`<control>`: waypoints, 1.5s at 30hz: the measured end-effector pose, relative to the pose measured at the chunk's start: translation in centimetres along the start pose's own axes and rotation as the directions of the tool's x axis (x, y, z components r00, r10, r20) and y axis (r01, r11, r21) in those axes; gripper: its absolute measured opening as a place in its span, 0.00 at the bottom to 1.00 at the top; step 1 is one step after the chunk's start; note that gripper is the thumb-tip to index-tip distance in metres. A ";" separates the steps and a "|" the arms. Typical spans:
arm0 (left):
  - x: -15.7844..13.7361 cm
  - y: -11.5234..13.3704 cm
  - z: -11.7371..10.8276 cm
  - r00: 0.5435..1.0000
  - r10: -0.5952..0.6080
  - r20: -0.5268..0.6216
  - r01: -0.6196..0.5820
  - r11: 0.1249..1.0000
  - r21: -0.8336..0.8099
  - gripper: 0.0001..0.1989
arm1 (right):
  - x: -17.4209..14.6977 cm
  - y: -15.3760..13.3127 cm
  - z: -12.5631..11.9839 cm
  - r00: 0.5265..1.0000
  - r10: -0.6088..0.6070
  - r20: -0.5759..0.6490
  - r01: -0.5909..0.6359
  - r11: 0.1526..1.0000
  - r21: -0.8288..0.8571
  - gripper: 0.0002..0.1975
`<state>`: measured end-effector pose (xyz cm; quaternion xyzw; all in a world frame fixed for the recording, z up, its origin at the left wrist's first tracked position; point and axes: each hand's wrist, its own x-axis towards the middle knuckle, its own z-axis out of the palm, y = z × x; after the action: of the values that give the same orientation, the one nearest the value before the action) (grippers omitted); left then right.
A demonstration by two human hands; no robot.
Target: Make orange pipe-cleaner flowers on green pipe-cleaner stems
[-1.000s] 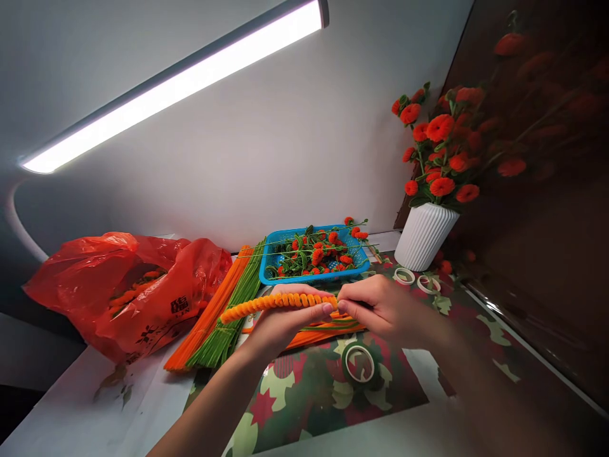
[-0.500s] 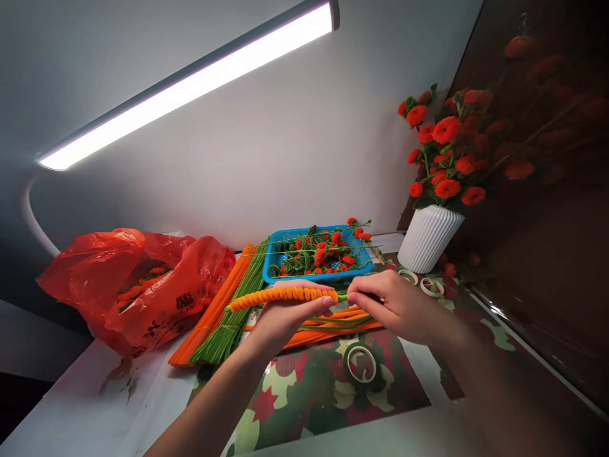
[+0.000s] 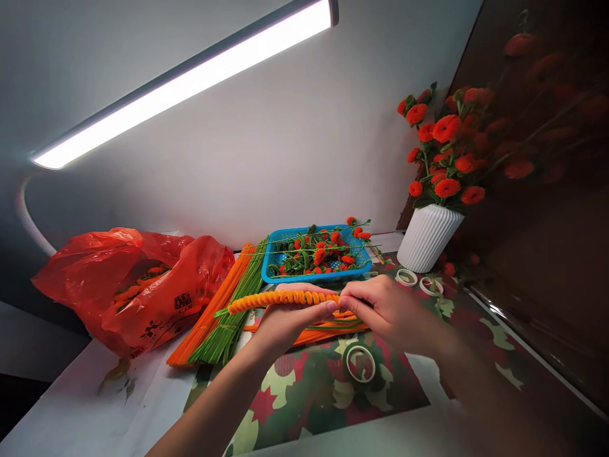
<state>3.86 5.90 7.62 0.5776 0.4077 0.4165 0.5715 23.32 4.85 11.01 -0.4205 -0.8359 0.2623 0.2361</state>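
Observation:
A long orange coil of fuzzy pipe cleaner [image 3: 266, 299] lies across my left hand [image 3: 292, 317], its thumb stretched along the near side. A short piece of green pipe cleaner [image 3: 221, 313] sticks out of the coil's left end. My right hand [image 3: 387, 311] pinches at the coil's right end with thumb and fingers; the tip inside that pinch is hidden. Beneath both hands lie loose orange and green pipe cleaners [image 3: 309, 336]. Nearer to me, a roll of dark green tape [image 3: 360, 364] rests flat on the patterned mat [image 3: 304, 400].
A blue basket [image 3: 314, 277] of small orange flowers stands behind my hands. To its left are orange pipe cleaners [image 3: 214, 304], green ones [image 3: 238, 311] and a red plastic bag [image 3: 109, 285]. A white vase [image 3: 428, 238] with orange flowers and two tape rolls [image 3: 407, 277] are at right.
My right hand has shifted slightly left, up against the coil's end. The green piece between the hands no longer shows, and more green sticks out at the left end.

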 end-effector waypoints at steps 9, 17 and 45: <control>0.2 0.3 -0.5 0.997 0.031 -0.064 -0.034 0.998 -0.050 0.07 | -0.2 0.7 -1.0 0.998 0.020 -0.056 -0.024 0.997 -0.067 0.16; -0.1 0.1 -0.3 0.994 0.059 -0.096 -0.066 0.995 -0.074 0.06 | -0.2 0.2 -0.3 1.000 0.020 -0.015 -0.020 1.000 0.021 0.15; -0.3 0.9 -0.5 0.996 0.043 -0.084 -0.048 0.997 -0.054 0.08 | -0.2 0.2 -0.7 0.998 0.050 0.027 -0.050 0.999 0.012 0.15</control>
<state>3.25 5.75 8.47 0.5529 0.4059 0.4643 0.5604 23.93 4.99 11.35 -0.4363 -0.8265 0.2789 0.2208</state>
